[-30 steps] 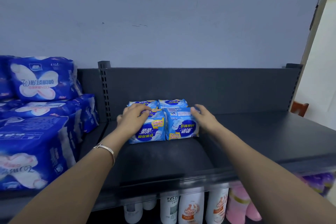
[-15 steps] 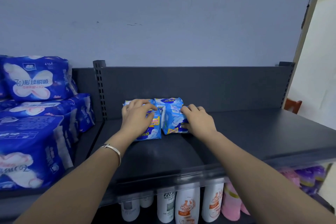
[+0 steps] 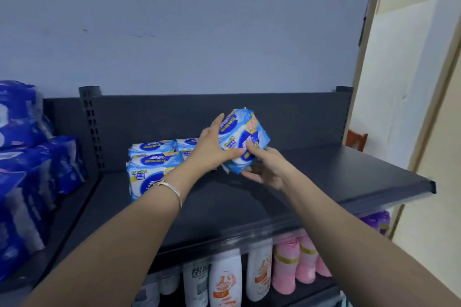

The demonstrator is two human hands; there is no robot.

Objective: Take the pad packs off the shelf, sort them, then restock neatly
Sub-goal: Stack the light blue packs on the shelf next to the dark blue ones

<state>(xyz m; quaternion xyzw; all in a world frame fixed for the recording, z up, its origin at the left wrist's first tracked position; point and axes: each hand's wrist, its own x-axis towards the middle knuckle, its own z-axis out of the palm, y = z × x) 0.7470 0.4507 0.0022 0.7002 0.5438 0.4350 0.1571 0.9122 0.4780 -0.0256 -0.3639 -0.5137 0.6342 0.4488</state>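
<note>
Together the left hand (image 3: 212, 149) and right hand (image 3: 265, 172) grip a tilted pad pack (image 3: 245, 132) above the shelf (image 3: 336, 174); other packs (image 3: 152, 164) sit near its back-left corner.

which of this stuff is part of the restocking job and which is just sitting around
Part of the job:
lifted light blue packs, held by left hand and right hand
shelved packs
dark shelf

Just there:
big dark blue packs to the left
bottles and pink packs on the tier below
chair
</note>
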